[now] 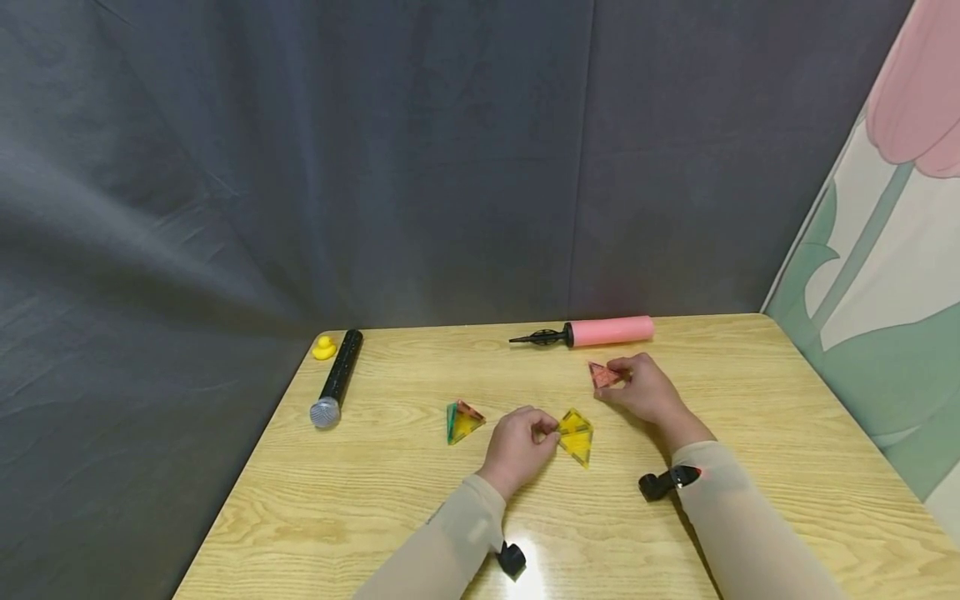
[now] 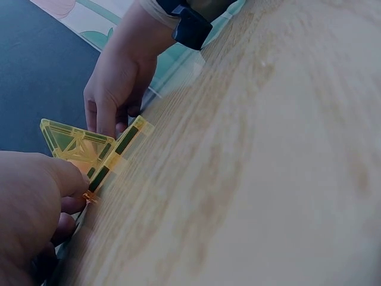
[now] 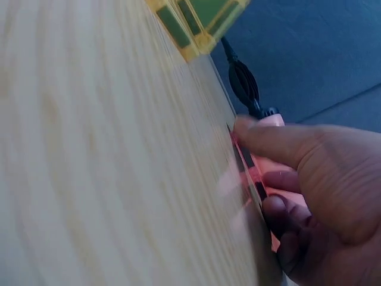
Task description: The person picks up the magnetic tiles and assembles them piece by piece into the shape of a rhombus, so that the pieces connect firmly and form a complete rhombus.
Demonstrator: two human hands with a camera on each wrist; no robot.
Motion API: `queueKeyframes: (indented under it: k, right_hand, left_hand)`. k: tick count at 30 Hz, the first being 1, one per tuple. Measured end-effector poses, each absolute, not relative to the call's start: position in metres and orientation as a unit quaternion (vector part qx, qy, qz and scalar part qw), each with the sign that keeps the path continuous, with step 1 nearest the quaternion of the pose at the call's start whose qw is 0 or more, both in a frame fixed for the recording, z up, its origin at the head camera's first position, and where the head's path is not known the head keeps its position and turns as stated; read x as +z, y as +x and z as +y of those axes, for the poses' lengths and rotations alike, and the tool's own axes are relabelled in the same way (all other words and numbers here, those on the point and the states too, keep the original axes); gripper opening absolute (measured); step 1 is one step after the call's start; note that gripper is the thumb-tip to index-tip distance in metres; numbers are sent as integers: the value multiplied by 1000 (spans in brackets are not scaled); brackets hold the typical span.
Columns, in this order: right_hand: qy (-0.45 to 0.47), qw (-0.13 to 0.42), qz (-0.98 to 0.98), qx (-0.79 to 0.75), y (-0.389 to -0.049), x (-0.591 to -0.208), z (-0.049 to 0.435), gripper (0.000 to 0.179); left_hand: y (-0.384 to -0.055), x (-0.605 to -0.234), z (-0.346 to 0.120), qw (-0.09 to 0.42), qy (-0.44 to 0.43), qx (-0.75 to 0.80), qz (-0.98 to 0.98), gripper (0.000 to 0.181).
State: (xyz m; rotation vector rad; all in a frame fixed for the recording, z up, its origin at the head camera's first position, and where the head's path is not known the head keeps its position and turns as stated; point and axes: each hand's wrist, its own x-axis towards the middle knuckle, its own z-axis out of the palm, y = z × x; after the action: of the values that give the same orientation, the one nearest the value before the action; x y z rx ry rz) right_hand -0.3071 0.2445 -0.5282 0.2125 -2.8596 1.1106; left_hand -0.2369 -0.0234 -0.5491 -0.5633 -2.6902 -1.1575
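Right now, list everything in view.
Table: one, light brown, foreground
Curtain: one, dark grey, behind and left
Flower panel: one, pink, green, white, far right
Duck: one, yellow, table's far left corner
Microphone: one, black and silver, beside duck
Pump: one, pink and black, table's far edge
Tile cluster: one, green, red, yellow, mid-table
Joined tiles: at least two, yellow, right of tile cluster
Red tile: one, red, in front of pump
Wrist cameras: two, black, one per wrist
Sleeves: two, beige, on forearms
Left hand: one, bare, pinching joined tiles
Right hand: one, bare, holding red tile
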Motion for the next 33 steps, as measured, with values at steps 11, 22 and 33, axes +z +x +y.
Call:
queueKeyframes:
  k: [11, 22, 33]
  right_hand:
    - [31, 32, -943, 329, -303, -526, 237, 71]
    - [22, 26, -936, 350, -303, -524, 238, 65]
    - [14, 7, -918, 397, -307, -527, 245, 62]
  left_hand:
    - [-237, -550, -22, 81, -188, -382, -901, 6]
    - [-235, -546, -22, 72, -183, -385, -902, 6]
    - [-234, -545, -23, 66, -175, -385, -904, 6]
